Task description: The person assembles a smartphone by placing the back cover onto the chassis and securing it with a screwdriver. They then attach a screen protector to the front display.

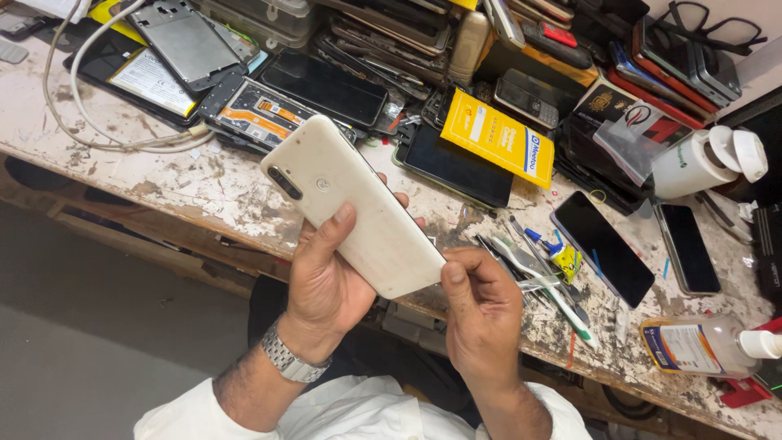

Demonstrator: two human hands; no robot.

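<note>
A white smartphone (346, 204) is held back side up, its camera strip toward the upper left, over the front edge of a worn workbench (195, 183). My left hand (326, 281) cradles it from below, thumb pressed on the back cover; a metal watch sits on that wrist. My right hand (481, 314) pinches the phone's lower right corner with thumb and fingers.
Many phones, screens and parts lie piled at the back of the bench. Two dark phones (603, 244) lie at the right, beside tweezers and small tools (538, 273). A white bottle (700, 163), a clear liquid bottle (705, 346) and white cables (90, 106) are nearby.
</note>
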